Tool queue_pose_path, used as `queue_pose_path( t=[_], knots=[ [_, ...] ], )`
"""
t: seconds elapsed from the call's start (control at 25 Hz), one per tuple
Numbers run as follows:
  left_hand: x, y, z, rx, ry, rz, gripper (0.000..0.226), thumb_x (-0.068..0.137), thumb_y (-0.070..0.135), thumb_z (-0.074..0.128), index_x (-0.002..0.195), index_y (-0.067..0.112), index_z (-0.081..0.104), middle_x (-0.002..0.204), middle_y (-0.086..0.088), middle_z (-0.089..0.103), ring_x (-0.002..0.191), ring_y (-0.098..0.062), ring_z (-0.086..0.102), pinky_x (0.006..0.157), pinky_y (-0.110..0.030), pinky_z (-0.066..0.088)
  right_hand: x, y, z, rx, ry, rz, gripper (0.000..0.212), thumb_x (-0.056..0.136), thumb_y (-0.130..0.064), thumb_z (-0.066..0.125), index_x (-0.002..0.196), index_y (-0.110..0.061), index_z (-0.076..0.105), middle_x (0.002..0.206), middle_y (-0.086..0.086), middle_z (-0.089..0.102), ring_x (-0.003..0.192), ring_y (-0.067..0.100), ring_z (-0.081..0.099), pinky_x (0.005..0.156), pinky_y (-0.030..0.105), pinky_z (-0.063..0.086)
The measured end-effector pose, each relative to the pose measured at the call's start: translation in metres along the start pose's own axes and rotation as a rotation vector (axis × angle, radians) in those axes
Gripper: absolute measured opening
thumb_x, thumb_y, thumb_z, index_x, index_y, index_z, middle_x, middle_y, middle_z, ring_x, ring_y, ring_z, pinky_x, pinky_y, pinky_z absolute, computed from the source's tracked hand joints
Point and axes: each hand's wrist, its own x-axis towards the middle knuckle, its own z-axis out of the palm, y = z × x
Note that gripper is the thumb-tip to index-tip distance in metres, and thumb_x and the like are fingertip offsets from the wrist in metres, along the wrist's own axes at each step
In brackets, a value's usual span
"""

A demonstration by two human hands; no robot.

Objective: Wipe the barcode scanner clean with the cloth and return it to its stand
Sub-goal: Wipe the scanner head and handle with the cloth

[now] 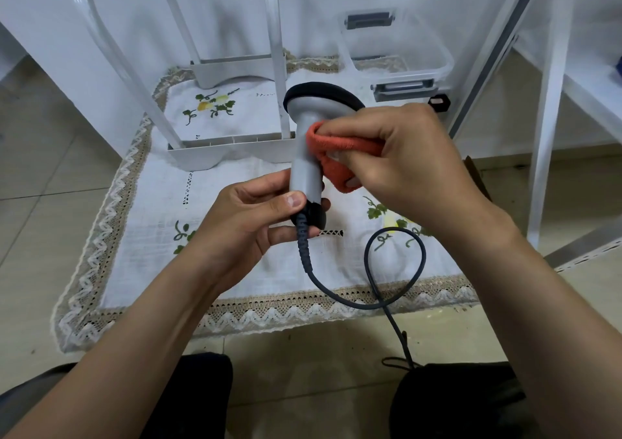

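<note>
- Orange cloth [340, 156] pinched in right hand [400, 159] against scanner [304, 159];
- left hand [252, 219] fingers curl round its base;
- white rack [235, 151], clear box [397, 51] along far edge of lace mat [151, 236]; cable [422, 250] looped front-right

scanner [304, 162] above tablecloth [141, 236], cloth [336, 149] against its right side, container [397, 44] behind, cable [387, 270] in front

No legible text, brand, number on scanner [304, 166] or elsewhere.

Grey, black-rimmed scanner [307, 156], orange cloth [340, 156], white mat [161, 209] embroidered with green-and-yellow flowers, beige lace edge.
</note>
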Motion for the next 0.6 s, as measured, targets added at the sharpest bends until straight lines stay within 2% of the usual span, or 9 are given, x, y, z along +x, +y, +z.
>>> queue_pose_path(
  t=[0.08, 0.16, 0.24, 0.44, 0.52, 0.6],
  knots=[
    [-0.0004, 0.0004, 0.0013, 0.002, -0.012, 0.002, 0.038, 0.085, 0.006, 0.065, 0.122, 0.000, 0.068, 0.108, -0.023, 0.075, 0.101, -0.037, 0.074, 0.072, -0.033, 0.062, 0.0007, 0.0020, -0.0011, 0.027, 0.087, 0.019, 0.024, 0.091, -0.001, 0.071, 0.104, -0.015, 0.085, 0.077, 0.007, 0.077, 0.067, 0.022, 0.075, 0.063, 0.048, 0.065],
    [-0.0013, -0.0004, 0.0032, 0.004, -0.030, -0.001, 0.041, 0.083, 0.009, 0.069, 0.123, 0.000, 0.069, 0.109, -0.023, 0.075, 0.100, -0.038, 0.074, 0.072, -0.034, 0.062, 0.0002, 0.0022, -0.0003, 0.007, 0.113, 0.030, 0.023, 0.091, -0.001, 0.071, 0.103, -0.015, 0.085, 0.078, 0.013, 0.076, 0.067, 0.028, 0.074, 0.062, 0.049, 0.064],
    [-0.0013, -0.0016, 0.0041, 0.005, -0.035, -0.008, 0.042, 0.081, 0.010, 0.070, 0.122, 0.000, 0.069, 0.109, -0.024, 0.075, 0.101, -0.039, 0.074, 0.071, -0.034, 0.062, -0.0001, 0.0020, 0.0007, -0.005, 0.101, 0.037, 0.025, 0.091, -0.002, 0.072, 0.105, -0.018, 0.085, 0.079, 0.007, 0.078, 0.066, 0.020, 0.076, 0.063, 0.045, 0.065],
    [-0.0005, -0.0017, 0.0010, -0.013, -0.011, -0.001, 0.034, 0.083, 0.008, 0.070, 0.116, 0.002, 0.073, 0.105, -0.024, 0.076, 0.105, -0.040, 0.073, 0.072, -0.035, 0.062, -0.0004, -0.0008, 0.0041, -0.017, -0.006, -0.013, 0.025, 0.091, -0.003, 0.073, 0.105, -0.018, 0.085, 0.076, -0.025, 0.068, 0.065, 0.003, 0.071, 0.067, 0.039, 0.064],
    [-0.0006, -0.0012, 0.0000, -0.017, 0.001, 0.003, 0.032, 0.081, 0.010, 0.072, 0.111, 0.003, 0.075, 0.104, -0.025, 0.076, 0.105, -0.040, 0.073, 0.072, -0.034, 0.062, -0.0015, -0.0013, 0.0041, -0.034, -0.060, -0.013, 0.027, 0.090, -0.003, 0.072, 0.107, -0.020, 0.085, 0.077, -0.023, 0.071, 0.066, 0.003, 0.072, 0.069, 0.041, 0.064],
    [-0.0002, -0.0003, -0.0006, -0.011, 0.010, 0.006, 0.030, 0.083, 0.007, 0.068, 0.112, 0.002, 0.074, 0.103, -0.024, 0.076, 0.103, -0.038, 0.074, 0.071, -0.033, 0.062, -0.0018, -0.0019, 0.0024, -0.032, -0.086, -0.003, 0.029, 0.090, -0.001, 0.072, 0.107, -0.020, 0.085, 0.078, -0.011, 0.077, 0.067, 0.010, 0.075, 0.067, 0.043, 0.064]
  ],
)
